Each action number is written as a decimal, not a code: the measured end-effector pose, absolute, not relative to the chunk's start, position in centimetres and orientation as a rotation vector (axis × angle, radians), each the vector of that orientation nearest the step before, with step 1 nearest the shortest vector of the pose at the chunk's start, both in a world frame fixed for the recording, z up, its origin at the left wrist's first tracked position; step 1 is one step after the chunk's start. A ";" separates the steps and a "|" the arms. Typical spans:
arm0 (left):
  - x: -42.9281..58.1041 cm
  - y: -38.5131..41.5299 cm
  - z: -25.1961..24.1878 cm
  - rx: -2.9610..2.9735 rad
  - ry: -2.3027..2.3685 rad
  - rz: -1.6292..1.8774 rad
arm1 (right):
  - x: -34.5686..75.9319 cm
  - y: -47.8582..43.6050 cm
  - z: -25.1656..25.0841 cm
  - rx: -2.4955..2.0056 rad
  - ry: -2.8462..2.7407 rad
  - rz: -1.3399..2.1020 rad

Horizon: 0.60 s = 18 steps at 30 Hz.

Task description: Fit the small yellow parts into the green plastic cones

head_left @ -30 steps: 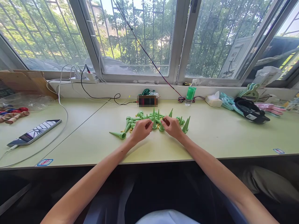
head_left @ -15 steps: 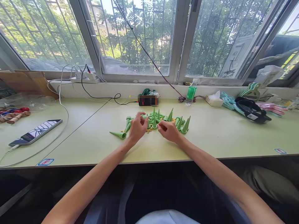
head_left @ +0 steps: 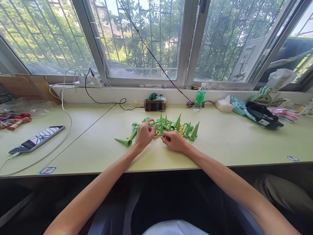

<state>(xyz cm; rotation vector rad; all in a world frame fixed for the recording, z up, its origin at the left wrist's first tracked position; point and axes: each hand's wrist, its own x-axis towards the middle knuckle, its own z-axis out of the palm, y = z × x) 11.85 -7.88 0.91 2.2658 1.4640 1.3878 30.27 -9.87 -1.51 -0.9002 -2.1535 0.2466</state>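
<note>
Green plastic cone-shaped spikes lie and stand in a loose cluster in the middle of the table. Small yellow pieces are scattered among them. My left hand is at the cluster's near left side, thumb and index finger closed about a green spike that stands point up. To its right, my right hand is low by the table with its fingers pinched together; whatever it may hold is hidden. A single spike lies on its side left of my left hand.
Left on the table lies a phone on a white cable. A black device sits behind the cluster. Farther right are a water bottle, a tissue pack and a black strapped headset.
My right hand has shifted slightly left and toward me, closer to my left hand. The left hand has barely moved and stays by the same upright spike.
</note>
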 end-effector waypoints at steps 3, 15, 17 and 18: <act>11.8 -7.9 0.9 2.287 1.461 1.371 | 30.3 -9.8 -1.5 -0.908 -2.155 0.246; 11.9 -8.1 1.1 2.280 1.407 1.421 | 30.2 -9.8 -1.5 -0.904 -2.155 0.252; 11.9 -8.1 1.1 2.285 1.420 1.422 | 30.2 -9.9 -1.4 -0.904 -2.151 0.256; 11.9 -8.0 1.1 2.285 1.431 1.422 | 30.2 -9.9 -1.4 -0.902 -2.150 0.257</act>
